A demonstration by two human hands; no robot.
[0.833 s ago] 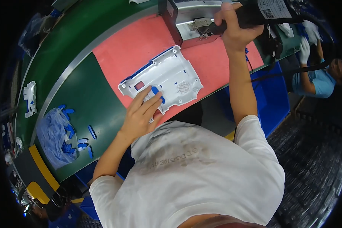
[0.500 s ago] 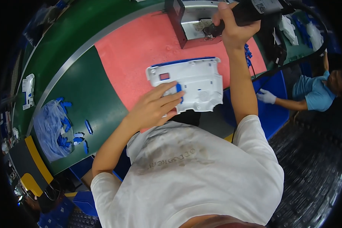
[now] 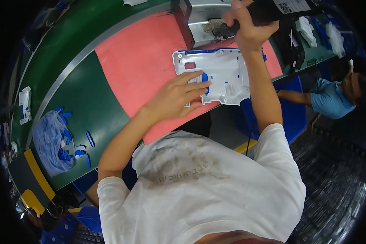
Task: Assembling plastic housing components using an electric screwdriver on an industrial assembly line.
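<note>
The left hand [image 3: 177, 95] presses a small blue piece [image 3: 205, 78] onto the white plastic panel [image 3: 221, 73]. The panel has slid right along the pink mat [image 3: 138, 61], closer under the black power tool [image 3: 272, 8] clenched in the right hand [image 3: 248, 28].

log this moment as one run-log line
left hand: presses small blue clip onto white plastic panel | right hand: grips black power tool | surface: pink mat

The black tool [image 3: 280, 7] runs off the top edge.
</note>
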